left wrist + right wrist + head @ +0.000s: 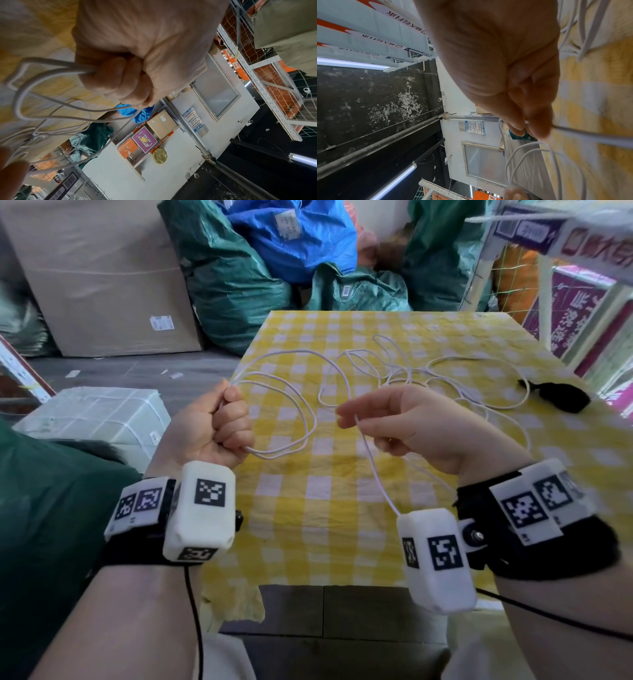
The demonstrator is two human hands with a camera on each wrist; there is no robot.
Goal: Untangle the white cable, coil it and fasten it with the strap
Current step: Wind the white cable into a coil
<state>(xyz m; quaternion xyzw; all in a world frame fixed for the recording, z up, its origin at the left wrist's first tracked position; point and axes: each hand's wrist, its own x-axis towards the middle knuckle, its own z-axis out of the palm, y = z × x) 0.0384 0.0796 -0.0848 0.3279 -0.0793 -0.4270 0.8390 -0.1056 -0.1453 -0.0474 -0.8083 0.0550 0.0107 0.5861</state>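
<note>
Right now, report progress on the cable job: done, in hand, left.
Done: the left hand grips a few finished loops of white cable. In hand: the right hand pinches the next stretch. Left: the tangle on the table remains uncoiled, and the black strap lies unused beside it.

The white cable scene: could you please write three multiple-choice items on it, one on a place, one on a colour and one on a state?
1. Where does the black strap lie?
A. on the tablecloth's right side
B. in the left hand
C. on the floor

2. What colours is the tablecloth?
A. blue and white
B. yellow and white
C. plain green

3. What is the left hand doing?
A. lying flat on the table
B. gripping loops of the white cable
C. holding the strap

Answers:
1 A: the strap rests on the cloth, right of the loose cable.
2 B: the checks are yellow and white.
3 B: its fingers curl round several strands, while the right hand pinches one strand.
</note>
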